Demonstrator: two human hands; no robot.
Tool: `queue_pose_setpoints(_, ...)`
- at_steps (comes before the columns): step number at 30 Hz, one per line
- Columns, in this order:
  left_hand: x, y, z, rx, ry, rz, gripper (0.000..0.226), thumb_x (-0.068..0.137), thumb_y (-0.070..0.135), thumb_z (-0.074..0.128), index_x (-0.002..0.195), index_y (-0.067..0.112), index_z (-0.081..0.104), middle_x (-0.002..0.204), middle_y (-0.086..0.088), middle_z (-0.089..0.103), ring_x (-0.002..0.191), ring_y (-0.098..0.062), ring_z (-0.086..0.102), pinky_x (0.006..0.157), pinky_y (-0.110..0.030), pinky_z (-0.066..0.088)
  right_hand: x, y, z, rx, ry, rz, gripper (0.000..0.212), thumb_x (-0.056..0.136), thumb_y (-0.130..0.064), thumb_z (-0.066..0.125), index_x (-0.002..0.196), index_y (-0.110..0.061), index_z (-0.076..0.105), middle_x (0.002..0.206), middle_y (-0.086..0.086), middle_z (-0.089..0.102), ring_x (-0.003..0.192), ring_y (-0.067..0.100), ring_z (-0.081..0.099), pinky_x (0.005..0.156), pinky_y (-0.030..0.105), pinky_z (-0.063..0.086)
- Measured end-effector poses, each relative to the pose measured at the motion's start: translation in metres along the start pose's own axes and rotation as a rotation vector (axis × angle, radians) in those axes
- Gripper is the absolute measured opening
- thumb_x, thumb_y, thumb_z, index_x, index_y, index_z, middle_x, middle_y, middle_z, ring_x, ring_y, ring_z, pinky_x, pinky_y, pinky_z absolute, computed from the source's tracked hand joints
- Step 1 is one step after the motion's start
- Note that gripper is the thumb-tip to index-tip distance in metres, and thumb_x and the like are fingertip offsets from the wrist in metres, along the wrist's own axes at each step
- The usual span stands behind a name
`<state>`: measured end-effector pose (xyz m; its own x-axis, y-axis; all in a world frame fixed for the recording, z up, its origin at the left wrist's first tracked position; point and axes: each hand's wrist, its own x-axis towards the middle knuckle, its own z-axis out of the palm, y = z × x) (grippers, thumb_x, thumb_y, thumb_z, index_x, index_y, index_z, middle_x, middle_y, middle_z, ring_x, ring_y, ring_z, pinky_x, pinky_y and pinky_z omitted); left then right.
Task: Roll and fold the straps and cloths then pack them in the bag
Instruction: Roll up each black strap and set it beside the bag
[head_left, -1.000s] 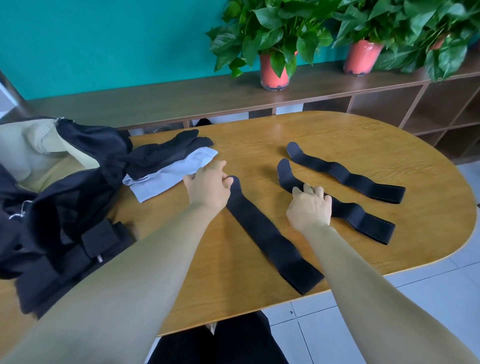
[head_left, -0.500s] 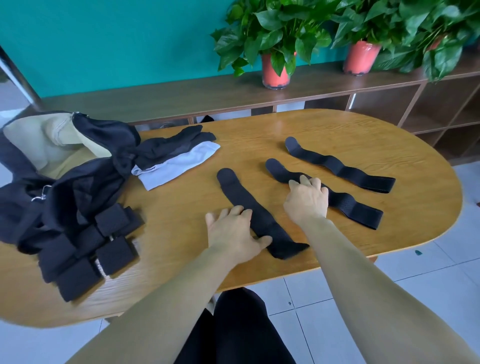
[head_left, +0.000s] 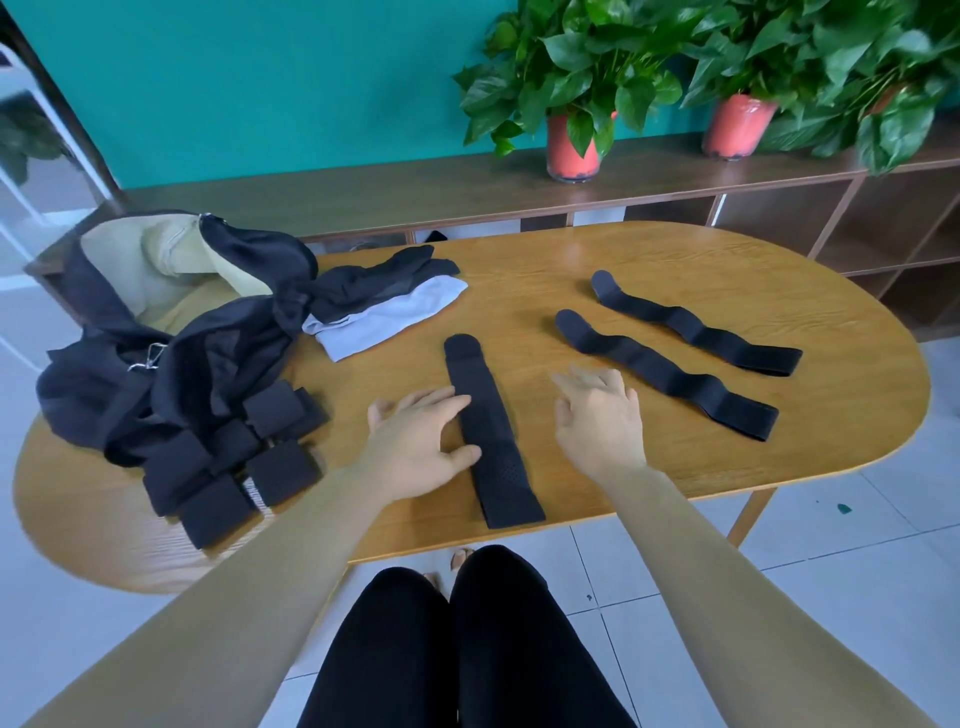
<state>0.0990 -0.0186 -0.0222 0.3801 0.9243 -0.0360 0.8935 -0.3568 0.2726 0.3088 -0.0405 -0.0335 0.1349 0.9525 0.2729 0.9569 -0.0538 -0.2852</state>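
Nearest strap (head_left: 488, 431) lies flat at the desk's (head_left: 649, 249) near edge, left hand (head_left: 421, 441) open, fingers against its side, right hand (head_left: 597, 415) open beside it, empty, apparently squaring it for rolling.

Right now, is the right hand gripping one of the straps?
No, the right hand is open, fingers spread, between the nearest strap and the middle strap, gripping neither.

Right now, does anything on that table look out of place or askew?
Nothing is spilled or damaged. The nearest strap lies at a slant, its near end right at the front edge of the table, where it might slip off. The bag slumps open.
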Motion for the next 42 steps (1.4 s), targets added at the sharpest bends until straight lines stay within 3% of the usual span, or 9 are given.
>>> queue_pose_setpoints(3,-0.017,-0.001,0.007,-0.087,0.163,0.059,0.038,0.094,0.044,0.05,0.131,0.036,0.05,0.14,0.02,0.046,0.132,-0.004,0.034,0.103,-0.034,0.011,-0.014,-0.004,0.004,0.1,0.076,-0.106,0.034,0.092,-0.011,0.052,0.123,-0.016,0.063,0.129,0.003,0.06,0.122,0.023,0.045,0.09,0.038,0.038)
queue_pose_setpoints(6,-0.03,0.006,0.018,-0.129,0.215,0.104,0.03,0.092,0.048,0.052,0.119,0.037,0.06,0.126,0.023,0.056,0.123,-0.001,0.04,0.095,-0.03,0.012,-0.025,-0.008,0.009,0.205,0.132,-0.216,0.03,0.083,-0.006,0.062,0.11,-0.016,0.071,0.111,-0.001,0.069,0.109,0.022,0.053,0.081,0.036,0.042)
queue_pose_setpoints(11,-0.032,0.003,0.03,0.003,0.169,0.133,0.046,0.083,0.061,0.055,0.122,0.038,0.058,0.13,0.024,0.053,0.126,-0.003,0.037,0.096,-0.035,0.012,-0.035,-0.016,0.011,0.339,0.141,-0.336,0.027,0.068,-0.003,0.058,0.082,-0.019,0.075,0.081,-0.01,0.069,0.094,0.012,0.052,0.075,0.03,0.036)
queue_pose_setpoints(16,-0.027,-0.011,0.029,0.064,0.157,0.108,0.053,0.082,0.062,0.054,0.13,0.038,0.053,0.139,0.025,0.046,0.131,-0.001,0.031,0.098,-0.039,0.01,-0.036,-0.021,0.016,0.324,0.058,-0.386,0.027,0.065,-0.004,0.055,0.072,-0.022,0.074,0.086,-0.014,0.071,0.094,0.014,0.051,0.073,0.03,0.032)
queue_pose_setpoints(20,-0.024,-0.015,0.027,0.063,0.127,0.125,0.057,0.079,0.064,0.056,0.129,0.037,0.053,0.138,0.027,0.046,0.131,0.002,0.028,0.1,-0.039,0.008,-0.028,-0.026,0.028,0.199,-0.098,-0.426,0.04,0.07,-0.006,0.05,0.098,-0.019,0.075,0.109,-0.012,0.069,0.107,0.018,0.048,0.08,0.029,0.028)
queue_pose_setpoints(23,-0.021,-0.015,0.024,0.072,0.102,0.148,0.057,0.079,0.063,0.058,0.129,0.036,0.053,0.138,0.026,0.045,0.132,0.001,0.025,0.102,-0.04,0.006,-0.011,-0.033,0.032,0.099,-0.207,-0.386,0.049,0.082,-0.004,0.047,0.125,-0.021,0.062,0.135,-0.012,0.054,0.125,0.017,0.037,0.093,0.03,0.028)
queue_pose_setpoints(26,-0.021,-0.016,0.023,0.052,0.097,0.179,0.055,0.08,0.06,0.059,0.129,0.039,0.051,0.138,0.026,0.043,0.133,-0.001,0.023,0.103,-0.039,0.003,0.009,-0.037,0.033,0.035,-0.278,-0.334,0.051,0.09,-0.007,0.044,0.137,-0.027,0.05,0.146,-0.015,0.04,0.132,0.013,0.026,0.102,0.029,0.023)
queue_pose_setpoints(37,-0.017,-0.032,0.026,-0.032,0.096,0.297,0.037,0.09,0.046,0.055,0.125,0.037,0.06,0.138,0.021,0.047,0.131,-0.001,0.029,0.103,-0.034,0.005,0.046,-0.039,0.042,0.026,-0.412,-0.208,0.055,0.095,-0.01,0.035,0.142,-0.037,0.038,0.154,-0.017,0.024,0.136,0.011,0.017,0.11,0.03,0.016)
queue_pose_setpoints(42,-0.034,-0.03,0.031,-0.079,0.116,0.323,0.06,0.074,0.057,0.044,0.126,0.032,0.06,0.135,0.02,0.049,0.127,0.002,0.035,0.104,-0.023,-0.001,0.043,-0.037,0.044,0.018,-0.404,-0.214,0.056,0.095,-0.009,0.034,0.143,-0.038,0.036,0.154,-0.017,0.022,0.136,0.012,0.017,0.109,0.031,0.016)
